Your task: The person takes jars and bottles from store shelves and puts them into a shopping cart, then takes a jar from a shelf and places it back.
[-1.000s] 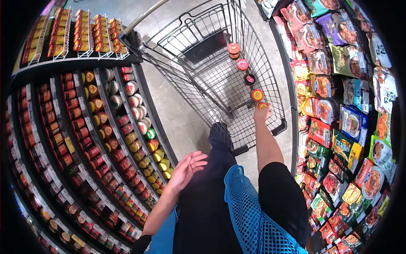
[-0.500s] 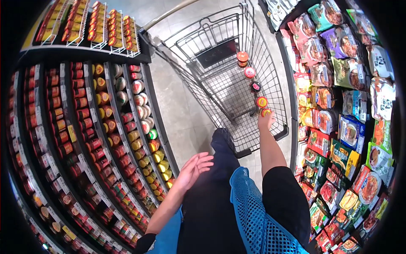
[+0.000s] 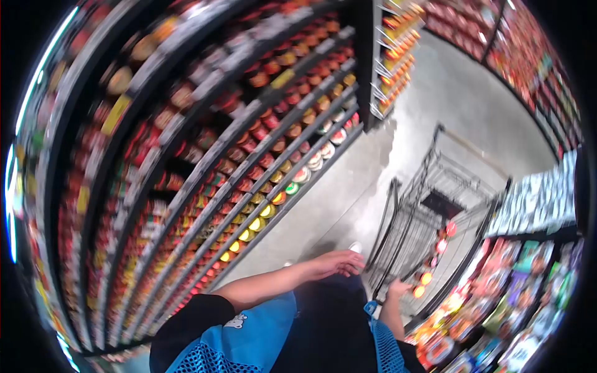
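My left hand (image 3: pixel 341 264) hangs in front of my body, fingers loosely stretched and nothing in it. Beyond it stands a wire shopping cart (image 3: pixel 410 217). At the cart's near end is my right hand (image 3: pixel 398 288), blurred, its fingers apart and seemingly empty. A yellow-lidded jar (image 3: pixel 418 291) sits just right of that hand, with a small gap between them. Another yellow-lidded jar (image 3: pixel 426 278) is behind it. Farther along the same side of the cart come a pink-lidded jar (image 3: pixel 441 246) and an orange-red jar (image 3: pixel 451 229). A dark jar between them is hard to make out.
Tiered shelves (image 3: pixel 205 161) packed with jars fill the left side. An end rack (image 3: pixel 397 56) of orange-and-yellow packs stands at the top. Bagged foods (image 3: pixel 485 292) line a display at the lower right. Grey floor (image 3: pixel 348 186) runs between shelves and cart.
The view has swung left, bringing more jar shelves in and shifting the cart rightward. My right hand has come off the nearest jar. My left hand has moved across my body.
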{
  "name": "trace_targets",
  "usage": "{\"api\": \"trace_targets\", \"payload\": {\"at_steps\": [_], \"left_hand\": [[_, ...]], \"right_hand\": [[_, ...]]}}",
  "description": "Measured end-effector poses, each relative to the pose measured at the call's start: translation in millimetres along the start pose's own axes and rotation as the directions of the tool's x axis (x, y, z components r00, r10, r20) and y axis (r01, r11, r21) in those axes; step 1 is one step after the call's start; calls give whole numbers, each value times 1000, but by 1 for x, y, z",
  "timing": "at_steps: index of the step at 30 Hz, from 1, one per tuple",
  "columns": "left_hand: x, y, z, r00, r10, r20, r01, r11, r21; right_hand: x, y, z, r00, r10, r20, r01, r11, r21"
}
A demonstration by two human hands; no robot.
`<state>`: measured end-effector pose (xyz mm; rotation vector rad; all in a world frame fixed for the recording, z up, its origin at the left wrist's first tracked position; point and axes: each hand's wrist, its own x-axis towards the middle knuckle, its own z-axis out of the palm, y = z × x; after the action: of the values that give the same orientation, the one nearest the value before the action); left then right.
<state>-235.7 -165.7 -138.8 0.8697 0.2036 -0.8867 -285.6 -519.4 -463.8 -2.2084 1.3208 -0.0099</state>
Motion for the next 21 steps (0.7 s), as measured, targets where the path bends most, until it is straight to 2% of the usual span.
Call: {"api": "trace_targets", "payload": {"at_steps": [1, 2, 3, 4, 5, 6, 7, 9, 10, 12, 13, 14, 15, 16, 18, 20, 21], "left_hand": [[-12, 1, -8, 999, 45, 1, -45, 999, -1], [-25, 2, -14, 998, 53, -18, -54, 998, -25], [-42, 3, -22, 994, 106, -26, -107, 993, -52], [-61, 3, -31, 987, 158, -36, -160, 984, -76], [-83, 1, -42, 978, 204, -45, -207, 973, -101], [-102, -4, -59, 968, 248, -29, -249, 962, -115], [-130, -2, -69, 956, 280, -82, -288, 950, -121], [-192, -2, -88, 929, 327, -175, -351, 927, -134], [-219, -16, -108, 887, 432, -164, -455, 879, -141], [-249, -49, -161, 844, 496, -204, -537, 788, -302], [-269, -62, -178, 800, 527, -288, -600, 727, -335], [-292, -74, -193, 753, 541, -373, -655, 664, -361], [-313, -85, -202, 694, 571, -439, -718, 597, -359], [-333, -97, -210, 633, 588, -503, -771, 533, -348], [-370, -116, -221, 546, 600, -585, -837, 424, -345], [-398, -125, -228, 497, 606, -621, -867, 328, -375], [-409, -127, -231, 475, 610, -634, -880, 319, -353]], "right_hand": [[1, -10, 1, 999, 39, 9, -39, 998, 52], [-11, -48, -24, 987, 122, 103, -116, 992, -53], [-5, -51, -20, 990, -142, 19, 142, 990, -12], [-29, -101, -39, 999, 52, 2, -51, 984, -172], [-41, -133, -41, 986, 153, -64, -154, 988, -14], [-43, -144, -32, 995, 33, -91, -35, 999, -15], [-50, -158, -28, 989, -80, -122, 78, 997, -17], [-95, -208, -22, 910, -345, -228, 352, 936, -13], [-128, -229, -21, 844, -457, -282, 471, 882, -21], [-187, -272, -7, 603, -746, -283, 729, 659, -186], [-215, -289, 5, 358, -886, -294, 873, 429, -230], [-266, -312, 13, 331, -916, -227, 936, 350, -47], [-320, -332, 17, 341, -934, -111, 923, 310, 228], [-344, -340, 54, 179, -968, -176, 951, 125, 284], [-471, -363, 38, 65, -991, 117, 783, 124, 610], [-578, -382, 19, -311, -934, 173, 623, -63, 780], [-625, -386, 11, -429, -903, 30, 563, -242, 790]]}}
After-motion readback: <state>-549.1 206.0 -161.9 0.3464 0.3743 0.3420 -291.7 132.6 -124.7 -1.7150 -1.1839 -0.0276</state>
